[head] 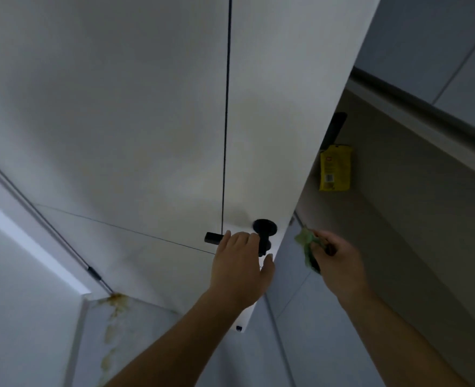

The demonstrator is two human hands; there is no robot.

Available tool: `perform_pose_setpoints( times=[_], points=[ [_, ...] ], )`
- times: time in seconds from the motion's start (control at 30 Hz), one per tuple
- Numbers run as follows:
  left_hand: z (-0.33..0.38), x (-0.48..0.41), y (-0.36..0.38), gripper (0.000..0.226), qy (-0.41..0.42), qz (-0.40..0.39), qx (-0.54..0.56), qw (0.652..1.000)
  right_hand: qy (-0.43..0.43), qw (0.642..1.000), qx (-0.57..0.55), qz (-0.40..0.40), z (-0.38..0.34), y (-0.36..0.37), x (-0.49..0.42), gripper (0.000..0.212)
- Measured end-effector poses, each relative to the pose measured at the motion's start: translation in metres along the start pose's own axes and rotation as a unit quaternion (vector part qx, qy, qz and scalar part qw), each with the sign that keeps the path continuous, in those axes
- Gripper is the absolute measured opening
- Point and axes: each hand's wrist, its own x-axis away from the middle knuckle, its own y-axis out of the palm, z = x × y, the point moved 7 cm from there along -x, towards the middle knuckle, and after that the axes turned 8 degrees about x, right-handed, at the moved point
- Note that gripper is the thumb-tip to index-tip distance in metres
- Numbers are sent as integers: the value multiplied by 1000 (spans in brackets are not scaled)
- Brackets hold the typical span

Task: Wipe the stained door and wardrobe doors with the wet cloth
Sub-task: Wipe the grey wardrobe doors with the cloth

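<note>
Holding the door (147,135) by its black handle (264,233), the left hand (242,263) lay with its fingers over the lever, and they seemed to curl round it, though blur made the grip hard to read; the thumb stood out wide to the right. The right hand (334,255) pinched the bunched green cloth (306,244) just right of the door's free edge, off the white face and apparently touching nothing. What the coming wipe turned on was this: the door's face lay left of and beyond the cloth, so the right hand would have to cross that edge to reach it. A faint tan patch (247,129) sat above the handle, right of the dark vertical groove, and the cloth hand was the nearer to it. A stronger brown stain (113,317) ran downward on a grey panel at the near left, its long axis along the panel's height, well apart from the cloth and on the side of the busy left arm. Whether that panel was a wardrobe door could not be told. A yellow packet (334,167) showed behind the edge on the right. The door's lower part, the lower end of the brown run and most of the cloth inside the fist were hidden or cut off.
</note>
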Motion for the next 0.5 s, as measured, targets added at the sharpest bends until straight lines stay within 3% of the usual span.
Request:
perform_pose_setpoints(
  times=[0.07, 0.17, 0.33, 0.5],
  points=[
    [5, 27, -5, 38, 27, 67, 10, 997, -18, 1000, 7, -6, -6, -5, 18, 24],
    [6, 65, -14, 34, 17, 103, 11, 994, -55, 998, 3, -15, -13, -10, 44, 22],
    [12, 144, -33, 39, -46, 96, -51, 993, -119, 990, 24, -70, -17, 1, 90, 26],
    [13, 228, -54, 68, -151, 75, -102, 980, -193, 966, 29, -170, -31, 30, 151, 37]
  ],
)
